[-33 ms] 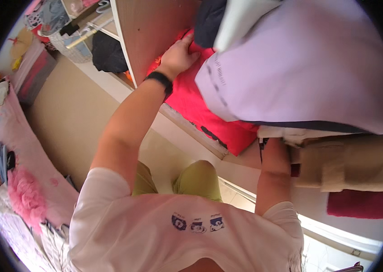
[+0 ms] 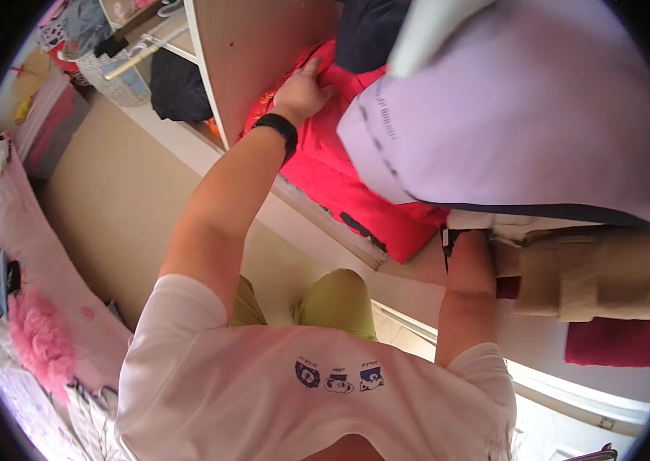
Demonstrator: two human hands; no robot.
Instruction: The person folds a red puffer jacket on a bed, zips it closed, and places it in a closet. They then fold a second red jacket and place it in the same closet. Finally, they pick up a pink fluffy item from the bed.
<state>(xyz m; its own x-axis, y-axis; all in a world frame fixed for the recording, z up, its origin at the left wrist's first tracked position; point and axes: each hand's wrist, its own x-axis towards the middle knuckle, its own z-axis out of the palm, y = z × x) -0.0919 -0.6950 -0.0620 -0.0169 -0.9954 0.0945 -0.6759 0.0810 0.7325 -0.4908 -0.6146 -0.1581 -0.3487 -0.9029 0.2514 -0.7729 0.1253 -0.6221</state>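
My left hand [image 2: 302, 96], with a black band at the wrist, lies on a bulky red garment [image 2: 375, 223] at the bottom of the closet. Its thumb stands apart from the fingers, which reach over the red fabric beside the wooden panel. My right forearm [image 2: 471, 276] goes in under a hanging lavender garment [image 2: 494, 123]. The right hand itself is hidden there among the clothes, close to the right end of the red garment, so its fingers do not show.
Brown folded trousers [image 2: 571, 273] hang at the right, above a dark red cloth [image 2: 617, 342]. A wooden panel [image 2: 252, 46] borders the left side. Dark cloth [image 2: 371, 34] hangs at the top. Farther left are a woven basket [image 2: 121, 81] and a pink cover [image 2: 56, 253].
The view has shifted slightly. The lavender garment and the pale cloth above it sit a little farther right, and more red fabric shows near my left hand, which keeps its place on it.
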